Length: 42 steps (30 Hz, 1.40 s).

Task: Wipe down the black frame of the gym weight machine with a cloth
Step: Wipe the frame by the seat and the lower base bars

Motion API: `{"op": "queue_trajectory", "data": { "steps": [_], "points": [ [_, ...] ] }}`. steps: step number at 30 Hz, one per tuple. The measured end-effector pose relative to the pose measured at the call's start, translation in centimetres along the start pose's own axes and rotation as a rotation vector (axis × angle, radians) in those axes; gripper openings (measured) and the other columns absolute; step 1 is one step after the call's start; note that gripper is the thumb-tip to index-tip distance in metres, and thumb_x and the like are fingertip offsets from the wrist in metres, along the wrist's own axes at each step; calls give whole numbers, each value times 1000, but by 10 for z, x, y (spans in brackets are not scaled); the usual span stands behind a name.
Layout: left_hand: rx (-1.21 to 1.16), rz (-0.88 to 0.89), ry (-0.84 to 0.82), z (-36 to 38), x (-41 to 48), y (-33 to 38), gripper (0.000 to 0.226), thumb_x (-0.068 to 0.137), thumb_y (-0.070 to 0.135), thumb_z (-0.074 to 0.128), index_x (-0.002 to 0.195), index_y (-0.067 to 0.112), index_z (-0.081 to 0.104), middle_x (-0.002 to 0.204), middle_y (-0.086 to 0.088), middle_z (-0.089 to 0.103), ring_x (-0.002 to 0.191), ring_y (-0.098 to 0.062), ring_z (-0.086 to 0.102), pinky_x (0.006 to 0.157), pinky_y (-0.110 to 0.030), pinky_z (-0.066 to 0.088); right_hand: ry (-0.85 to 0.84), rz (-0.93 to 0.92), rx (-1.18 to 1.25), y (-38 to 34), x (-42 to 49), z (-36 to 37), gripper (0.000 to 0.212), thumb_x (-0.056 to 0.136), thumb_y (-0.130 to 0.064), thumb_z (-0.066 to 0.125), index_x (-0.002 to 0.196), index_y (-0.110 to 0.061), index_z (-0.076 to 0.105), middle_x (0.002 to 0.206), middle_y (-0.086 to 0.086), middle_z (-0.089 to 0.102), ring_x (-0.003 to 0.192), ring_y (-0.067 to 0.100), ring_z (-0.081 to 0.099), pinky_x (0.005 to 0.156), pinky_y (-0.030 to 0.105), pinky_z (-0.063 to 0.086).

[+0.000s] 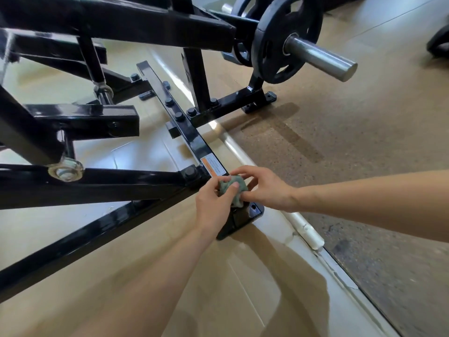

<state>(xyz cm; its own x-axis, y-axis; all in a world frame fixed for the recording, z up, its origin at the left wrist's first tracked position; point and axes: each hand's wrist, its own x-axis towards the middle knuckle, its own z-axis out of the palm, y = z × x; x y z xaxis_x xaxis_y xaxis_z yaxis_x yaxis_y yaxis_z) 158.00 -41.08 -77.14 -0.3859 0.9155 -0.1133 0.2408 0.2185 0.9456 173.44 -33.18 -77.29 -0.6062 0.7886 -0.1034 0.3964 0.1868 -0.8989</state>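
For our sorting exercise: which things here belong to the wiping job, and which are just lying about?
Belong: cloth, black frame, left hand and right hand, both pinching the cloth.
Lying about: weight plate, steel bar, warning sticker.

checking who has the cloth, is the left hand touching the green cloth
Touching. In the head view the left hand pinches the bunched green cloth, its thumb pressed onto it with no gap.
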Motion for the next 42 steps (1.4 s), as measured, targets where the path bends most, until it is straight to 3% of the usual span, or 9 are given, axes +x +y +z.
{"op": "queue_trajectory", "data": {
  "steps": [2, 5, 10, 16, 23, 30, 34, 39, 42],
  "points": [
    [91, 63, -35, -1, 1, 0, 14, 93, 32, 71, 106, 30, 69, 97, 7, 71, 89, -12, 66, 83, -43, 58, 24, -2, -5, -2, 4, -3, 38, 82, -5, 70, 115, -23, 68, 105, -3, 67, 82, 13, 66, 70, 24, 59],
    [533, 282, -45, -11, 2, -10, 35, 92, 41, 66, 126, 33, 60, 112, 14, 64, 108, -11, 56, 88, -37, 52, 130, 36, -17, -3, 17, -11, 34, 80, 7, 63, 102, -18, 71, 93, 0, 69, 76, 9, 63, 63, 21, 56],
    [838, 415, -134, -20, -1, -26, 51, 92, 49, 65, 138, 27, 61, 149, 10, 51, 138, -12, 40, 108, -33, 43, 271, 141, -152, 8, 27, -21, 48, 80, 10, 58, 116, -19, 71, 106, 1, 67, 93, 14, 63, 75, 20, 55],
    [812, 428, -110, -22, 0, -27, 51, 90, 50, 68, 135, 27, 64, 147, 10, 53, 138, -9, 40, 106, -30, 43, -130, 288, 157, 11, 10, -13, 29, 84, 8, 61, 106, -7, 74, 98, 11, 72, 81, 17, 71, 74, 34, 62],
    [866, 470, -128, -24, 4, -28, 53, 89, 56, 66, 134, 28, 65, 144, 11, 55, 136, -7, 41, 105, -26, 42, -300, 502, 345, 23, -4, -26, 19, 92, -3, 65, 107, 9, 69, 105, 21, 71, 96, 31, 70, 89, 43, 60],
    [1251, 703, -162, -53, 39, -4, 44, 95, 56, 47, 127, 32, 65, 129, 9, 63, 123, -17, 52, 102, -37, 41, -34, 323, 247, 11, 27, -10, 26, 86, 8, 69, 111, 2, 69, 106, 19, 70, 88, 23, 71, 82, 37, 62],
    [1507, 474, -89, -80, 68, 10, 46, 93, 56, 49, 125, 24, 58, 125, -1, 63, 117, -25, 55, 98, -42, 40, 35, 111, 7, -5, 57, -5, 42, 83, -1, 77, 123, -8, 67, 114, 8, 69, 94, 17, 69, 81, 31, 61],
    [1730, 232, -278, -96, 88, 13, 55, 91, 73, 41, 107, 22, 54, 97, 0, 64, 82, -21, 59, 65, -34, 37, 146, -89, -220, -7, 88, 9, 40, 80, -11, 82, 117, -17, 67, 110, -3, 69, 94, 6, 63, 80, 8, 50],
    [1770, 294, -278, -94, 91, 9, 56, 92, 73, 41, 98, 19, 52, 88, 1, 63, 72, -20, 58, 59, -33, 37, 150, -142, -256, -7, 109, 11, 39, 82, -12, 80, 120, -16, 71, 114, 1, 71, 104, 12, 64, 95, 28, 54]
  ]
}}
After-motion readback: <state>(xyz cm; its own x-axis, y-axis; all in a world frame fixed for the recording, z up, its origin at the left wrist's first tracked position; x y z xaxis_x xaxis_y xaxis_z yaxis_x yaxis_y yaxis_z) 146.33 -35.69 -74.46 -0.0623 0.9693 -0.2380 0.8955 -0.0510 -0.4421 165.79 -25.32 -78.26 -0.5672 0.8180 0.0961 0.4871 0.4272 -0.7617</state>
